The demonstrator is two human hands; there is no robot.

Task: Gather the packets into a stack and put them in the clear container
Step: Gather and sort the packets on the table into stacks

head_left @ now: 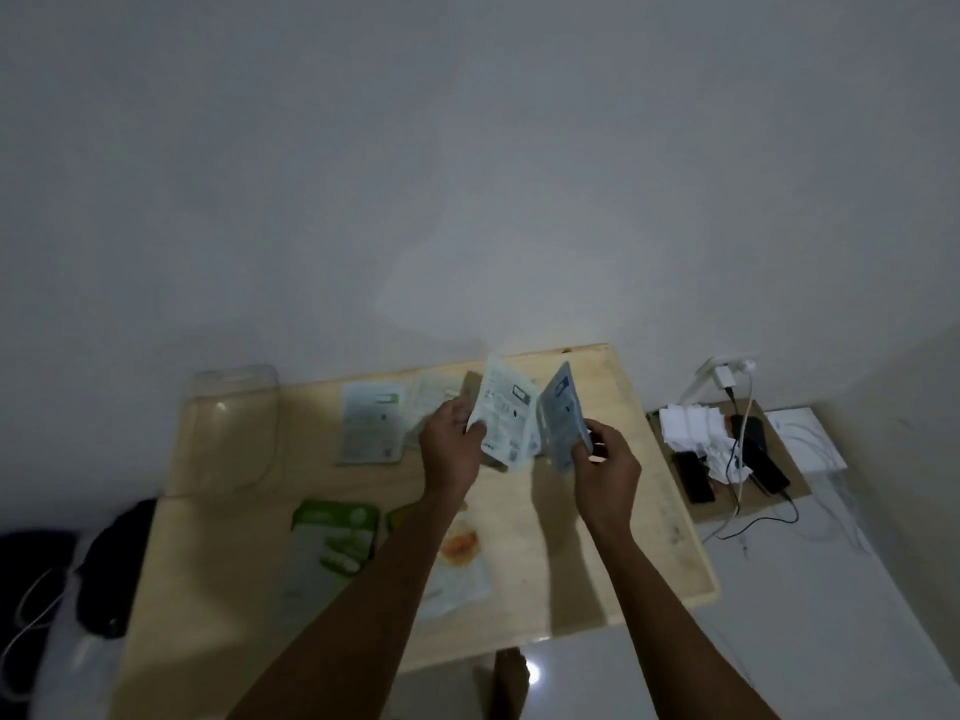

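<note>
Head view: left hand (451, 443) gripping white packet (506, 418), right hand (607, 470) gripping grey packet (563, 415). Several still loose on table (613, 563); clear container (231, 428) apparently empty.

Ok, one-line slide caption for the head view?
Each hand lifts a packet above the table.

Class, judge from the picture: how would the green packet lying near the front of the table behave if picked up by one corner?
The green packet lies flat and thin on the table, so it is probably light and would likely droop. Its surface looks glossy, so it may slip.
</note>
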